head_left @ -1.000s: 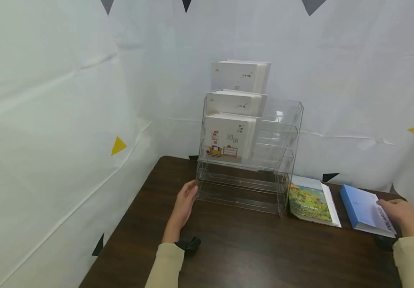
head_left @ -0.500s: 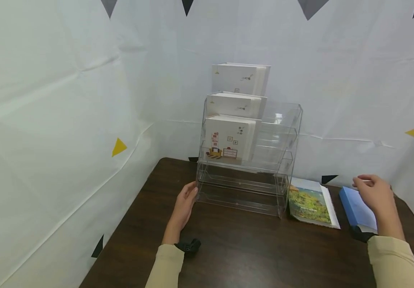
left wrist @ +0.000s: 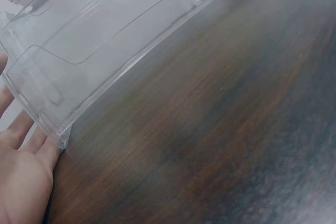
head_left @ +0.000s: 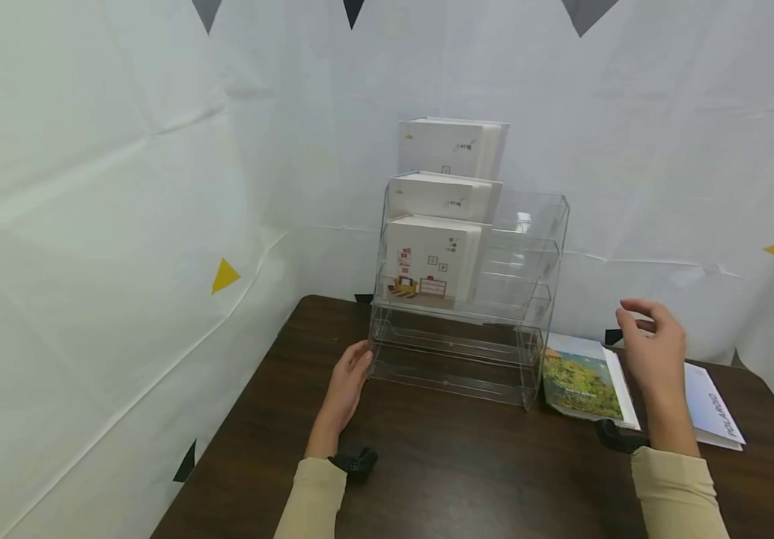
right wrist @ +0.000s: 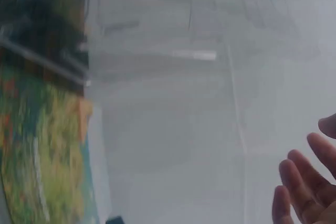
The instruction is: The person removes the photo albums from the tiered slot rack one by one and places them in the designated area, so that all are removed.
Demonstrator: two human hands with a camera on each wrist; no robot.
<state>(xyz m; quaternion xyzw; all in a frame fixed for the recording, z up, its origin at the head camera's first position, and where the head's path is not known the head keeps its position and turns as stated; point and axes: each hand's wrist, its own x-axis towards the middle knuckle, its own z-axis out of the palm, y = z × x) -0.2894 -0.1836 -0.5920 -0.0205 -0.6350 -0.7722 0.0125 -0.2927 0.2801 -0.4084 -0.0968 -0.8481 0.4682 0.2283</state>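
Note:
My left hand (head_left: 346,383) touches the lower left side of a clear acrylic tiered rack (head_left: 446,380). In the left wrist view, its extended fingers (left wrist: 18,127) lie along the rack's outer corner. On the left part of the rack, three white books stand in tiers: a top one (head_left: 437,148), a middle one (head_left: 436,198) and a lower one (head_left: 427,258) with a small printed room scene. My right hand (head_left: 658,355) is raised, holding nothing, fingers loosely bent. It partly hides a blue book marked POLAROID (head_left: 712,408). Left of that lies a landscape-covered book (head_left: 581,385), beside the rack.
The dark wooden table (head_left: 468,471) extends in front of the rack. A white cloth wall (head_left: 663,187) printed with triangles stands close behind and to the left. My wrists carry black bands (head_left: 355,462).
My right hand has let go of the blue book, lifted off it and moved left past it. The left hand keeps its place at the rack.

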